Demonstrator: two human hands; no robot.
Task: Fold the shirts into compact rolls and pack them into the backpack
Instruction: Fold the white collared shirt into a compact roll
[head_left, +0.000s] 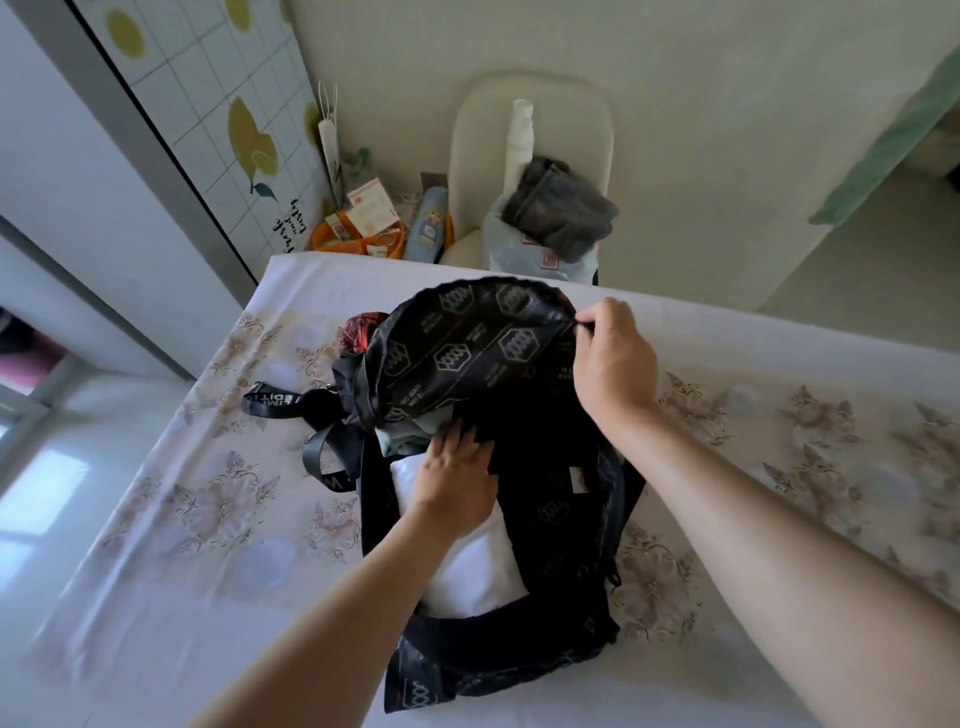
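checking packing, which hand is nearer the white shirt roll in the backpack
Left. The left hand rests on the white shirt roll; the right hand pinches the backpack flap, clear of it.

One wide camera sits on my head, facing forward and steeply down over the bed (727, 338), close above the backpack (467, 348), reaching the chair (571, 104) beyond.

Floral-sheeted bed (208, 519), cream chair (571, 119) against pale wall (701, 78), glossy white floor (47, 467).

A bed (208, 519) under a pale floral sheet (779, 467) carries 1 open black backpack (519, 623).
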